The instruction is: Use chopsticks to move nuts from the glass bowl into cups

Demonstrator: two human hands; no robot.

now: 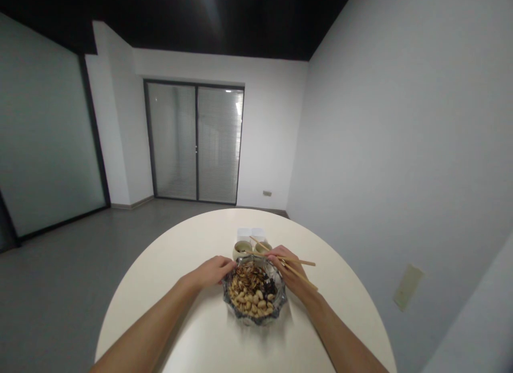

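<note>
A clear glass bowl (285, 297) with a scalloped rim stands on the round table. Inside it lie pale peanuts or similar nuts (252, 302), brown striped seeds (249, 276) and some dark pieces (271, 286). My left hand (216, 270) grips the bowl's left rim, fingers bent. A pair of wooden chopsticks (298, 261) is held in my right hand (289, 265), over the bowl's right side. Their tips are spread apart above two small greenish cups (242, 247) just behind the bowl. Whether the tips pinch anything is too small to tell.
A white divided container (250, 234) sits behind the cups. The round cream table (192, 335) has a curved edge. A white wall (401, 148) runs along the right, and glass doors with blinds (196, 143) stand at the back.
</note>
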